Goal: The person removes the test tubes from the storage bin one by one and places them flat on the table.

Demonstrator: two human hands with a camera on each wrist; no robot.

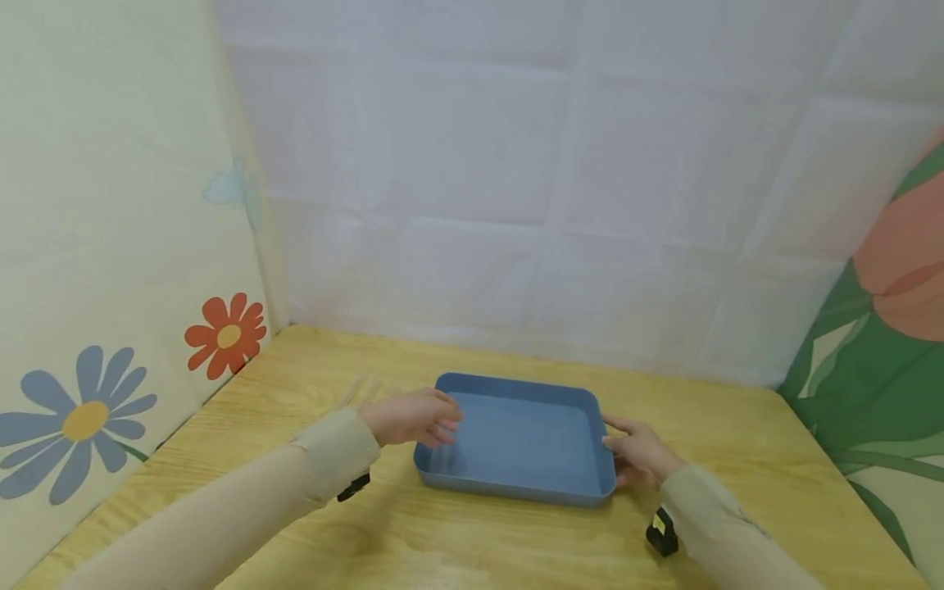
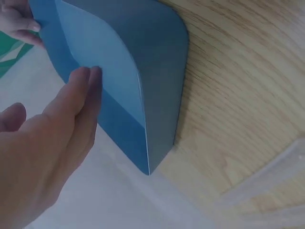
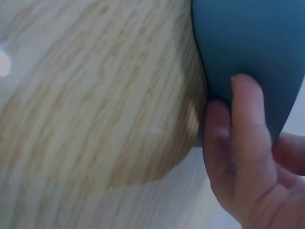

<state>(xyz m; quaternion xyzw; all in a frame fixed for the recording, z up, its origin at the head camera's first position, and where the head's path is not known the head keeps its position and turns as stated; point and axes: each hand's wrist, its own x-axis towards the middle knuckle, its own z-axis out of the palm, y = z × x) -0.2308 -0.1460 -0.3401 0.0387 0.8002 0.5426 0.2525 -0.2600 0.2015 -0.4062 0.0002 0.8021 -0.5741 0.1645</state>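
A blue rectangular tray [image 1: 519,434] with upright walls and rounded corners sits on the wooden table, and nothing shows inside it. My left hand [image 1: 416,416] is over the tray's left end, fingers loosely extended and nothing held. In the left wrist view, that hand's fingertips [image 2: 90,76] overlap the tray's inside. At the opposite end, my right hand [image 1: 640,451] holds the right wall, thumb at the rim and fingers lower on the outside. Two fingers [image 3: 248,109] lie against the tray's outer wall in the right wrist view.
Faint clear strips [image 1: 359,392] lie on the table left of the tray; the left wrist view shows one clear strip [image 2: 267,174] closer up. A white sheet [image 1: 472,164] hangs behind the table [image 1: 354,524]. Printed flower panels stand at both sides.
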